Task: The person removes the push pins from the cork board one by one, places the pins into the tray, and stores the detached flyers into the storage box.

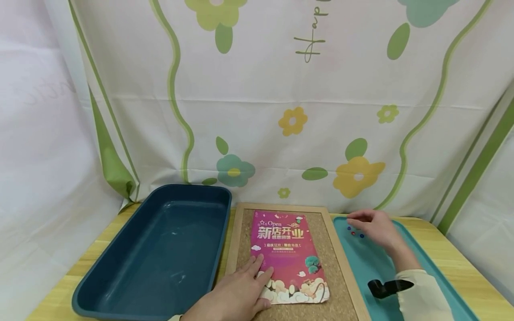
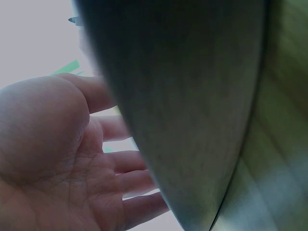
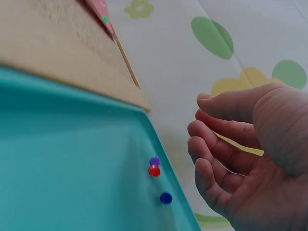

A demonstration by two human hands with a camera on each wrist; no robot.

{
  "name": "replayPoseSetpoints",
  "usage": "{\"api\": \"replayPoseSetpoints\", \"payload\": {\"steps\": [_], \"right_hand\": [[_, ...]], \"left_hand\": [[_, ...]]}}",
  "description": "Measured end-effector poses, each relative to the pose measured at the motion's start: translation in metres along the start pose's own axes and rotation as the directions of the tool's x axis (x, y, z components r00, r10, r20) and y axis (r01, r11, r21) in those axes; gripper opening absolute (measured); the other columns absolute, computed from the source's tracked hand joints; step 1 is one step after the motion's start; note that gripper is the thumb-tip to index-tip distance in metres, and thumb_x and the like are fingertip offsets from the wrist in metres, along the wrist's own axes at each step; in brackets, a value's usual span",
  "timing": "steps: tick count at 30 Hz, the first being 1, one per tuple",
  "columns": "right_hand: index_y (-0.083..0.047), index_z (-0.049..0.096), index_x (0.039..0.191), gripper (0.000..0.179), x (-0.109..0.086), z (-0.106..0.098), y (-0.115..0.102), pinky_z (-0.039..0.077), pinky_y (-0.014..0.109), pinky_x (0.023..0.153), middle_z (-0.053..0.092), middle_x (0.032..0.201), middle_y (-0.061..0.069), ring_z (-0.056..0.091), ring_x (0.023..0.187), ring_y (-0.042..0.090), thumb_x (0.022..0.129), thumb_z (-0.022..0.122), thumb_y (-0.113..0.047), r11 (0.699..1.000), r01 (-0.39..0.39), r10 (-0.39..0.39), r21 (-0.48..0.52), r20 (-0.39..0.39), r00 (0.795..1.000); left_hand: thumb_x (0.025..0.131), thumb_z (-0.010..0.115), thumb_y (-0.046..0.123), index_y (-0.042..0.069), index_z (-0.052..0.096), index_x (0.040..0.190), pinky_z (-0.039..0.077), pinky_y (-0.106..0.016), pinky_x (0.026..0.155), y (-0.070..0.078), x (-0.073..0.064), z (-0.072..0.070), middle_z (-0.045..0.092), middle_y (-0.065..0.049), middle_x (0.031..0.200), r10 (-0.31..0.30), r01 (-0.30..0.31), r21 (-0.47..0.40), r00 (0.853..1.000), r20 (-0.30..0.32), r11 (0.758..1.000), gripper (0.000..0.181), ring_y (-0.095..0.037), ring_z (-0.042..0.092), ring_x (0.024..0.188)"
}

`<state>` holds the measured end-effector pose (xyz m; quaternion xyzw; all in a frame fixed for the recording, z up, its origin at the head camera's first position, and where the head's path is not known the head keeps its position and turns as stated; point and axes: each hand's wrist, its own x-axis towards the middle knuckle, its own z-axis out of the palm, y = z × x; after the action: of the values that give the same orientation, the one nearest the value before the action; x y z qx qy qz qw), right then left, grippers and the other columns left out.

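A red and purple flyer (image 1: 287, 258) lies on a wood-framed cork board (image 1: 341, 285). My left hand (image 1: 241, 285) rests on its lower left part with spread fingers. In the left wrist view the left palm (image 2: 57, 149) shows, its fingertips hidden behind a dark edge. My right hand (image 1: 375, 227) hovers over the far end of a teal tray (image 1: 371, 263), fingers loosely bent. Thumb and forefinger stand slightly apart in the right wrist view, with nothing visible between them. Near the right hand lie a red push pin (image 3: 154, 170), a purple one (image 3: 154, 161) and a blue one (image 3: 166, 198).
A deep dark blue bin (image 1: 152, 254) stands left of the cork board. A black pipe-shaped object (image 1: 387, 287) is by the right sleeve, over the teal tray. The wooden table (image 1: 453, 254) ends at a flowered white curtain (image 1: 257, 98) behind.
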<state>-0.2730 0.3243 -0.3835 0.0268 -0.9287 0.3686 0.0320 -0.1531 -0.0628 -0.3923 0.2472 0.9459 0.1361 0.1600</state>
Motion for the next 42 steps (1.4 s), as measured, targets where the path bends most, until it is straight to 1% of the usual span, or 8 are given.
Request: {"api": "replayPoseSetpoints", "payload": {"steps": [6, 11, 15, 19, 25, 32, 37, 42], "right_hand": [[0.002, 0.073, 0.126, 0.038, 0.0, 0.008, -0.012, 0.059, 0.035, 0.073, 0.077, 0.114, 0.015, 0.069, 0.09, 0.02, 0.104, 0.071, -0.028, 0.998, 0.024, -0.025, 0.055, 0.019, 1.0], [0.003, 0.072, 0.126, 0.038, 0.003, 0.014, -0.017, 0.059, 0.035, 0.069, 0.077, 0.111, 0.013, 0.067, 0.085, 0.021, 0.103, 0.072, -0.026, 0.996, 0.025, -0.027, 0.088, 0.018, 0.999], [0.004, 0.072, 0.125, 0.034, 0.004, 0.018, -0.022, 0.058, 0.035, 0.063, 0.077, 0.109, 0.016, 0.065, 0.08, 0.024, 0.103, 0.072, -0.023, 0.994, 0.026, -0.027, 0.102, 0.012, 1.0], [0.004, 0.072, 0.124, 0.032, 0.005, 0.02, -0.027, 0.057, 0.033, 0.062, 0.077, 0.108, 0.018, 0.066, 0.082, 0.026, 0.102, 0.072, -0.019, 0.994, 0.034, -0.035, 0.103, 0.006, 0.999], [0.002, 0.072, 0.125, 0.032, 0.009, 0.024, -0.033, 0.055, 0.034, 0.059, 0.075, 0.107, 0.018, 0.065, 0.086, 0.027, 0.103, 0.071, -0.02, 0.993, 0.021, -0.021, 0.113, -0.002, 1.0], [0.003, 0.073, 0.123, 0.03, 0.016, 0.032, -0.034, 0.059, 0.037, 0.079, 0.077, 0.109, 0.014, 0.069, 0.097, 0.029, 0.103, 0.071, -0.02, 0.991, 0.049, -0.047, 0.128, -0.016, 0.999], [0.004, 0.072, 0.124, 0.031, 0.02, 0.036, -0.038, 0.06, 0.04, 0.082, 0.076, 0.109, 0.015, 0.069, 0.096, 0.03, 0.103, 0.07, -0.019, 0.988, 0.051, -0.048, 0.143, -0.024, 0.999], [0.003, 0.072, 0.125, 0.03, 0.022, 0.04, -0.043, 0.061, 0.04, 0.082, 0.075, 0.108, 0.014, 0.069, 0.091, 0.02, 0.103, 0.07, -0.018, 0.988, 0.05, -0.045, 0.149, -0.038, 0.998]], "left_hand": [[0.098, 0.072, 0.047, 0.026, 0.052, 0.158, 0.057, -0.058, 0.107, 0.0, 0.0, 0.001, 0.042, -0.008, 0.17, 0.004, -0.004, -0.003, 1.0, -0.003, 1.0, 0.067, -0.033, 0.041, 0.158], [0.097, 0.073, 0.047, 0.026, 0.053, 0.158, 0.057, -0.057, 0.106, 0.0, 0.0, 0.001, 0.043, -0.008, 0.17, 0.011, -0.011, 0.001, 1.0, -0.011, 1.0, 0.067, -0.033, 0.042, 0.157], [0.098, 0.072, 0.047, 0.025, 0.053, 0.158, 0.058, -0.055, 0.106, 0.0, 0.0, 0.002, 0.043, -0.008, 0.169, 0.019, -0.019, 0.016, 1.0, -0.014, 1.0, 0.066, -0.033, 0.042, 0.157], [0.098, 0.072, 0.047, 0.025, 0.053, 0.157, 0.057, -0.055, 0.107, 0.0, 0.0, 0.002, 0.044, -0.009, 0.169, 0.024, -0.024, 0.022, 1.0, -0.017, 0.999, 0.066, -0.033, 0.043, 0.157], [0.098, 0.073, 0.046, 0.024, 0.053, 0.157, 0.057, -0.055, 0.107, 0.0, -0.001, 0.001, 0.044, -0.009, 0.169, 0.026, -0.026, 0.018, 1.0, -0.018, 1.0, 0.067, -0.033, 0.043, 0.157], [0.097, 0.074, 0.046, 0.025, 0.054, 0.157, 0.058, -0.055, 0.106, 0.0, -0.001, 0.001, 0.044, -0.009, 0.169, 0.015, -0.015, 0.005, 1.0, -0.016, 1.0, 0.067, -0.033, 0.043, 0.157], [0.097, 0.074, 0.046, 0.025, 0.053, 0.157, 0.058, -0.056, 0.105, 0.0, -0.001, 0.002, 0.044, -0.009, 0.169, 0.017, -0.017, 0.006, 1.0, -0.019, 1.0, 0.067, -0.033, 0.043, 0.157], [0.096, 0.074, 0.047, 0.026, 0.053, 0.158, 0.058, -0.057, 0.105, 0.0, -0.001, 0.001, 0.044, -0.008, 0.169, 0.005, -0.005, 0.0, 1.0, -0.015, 1.0, 0.068, -0.033, 0.043, 0.157]]}}
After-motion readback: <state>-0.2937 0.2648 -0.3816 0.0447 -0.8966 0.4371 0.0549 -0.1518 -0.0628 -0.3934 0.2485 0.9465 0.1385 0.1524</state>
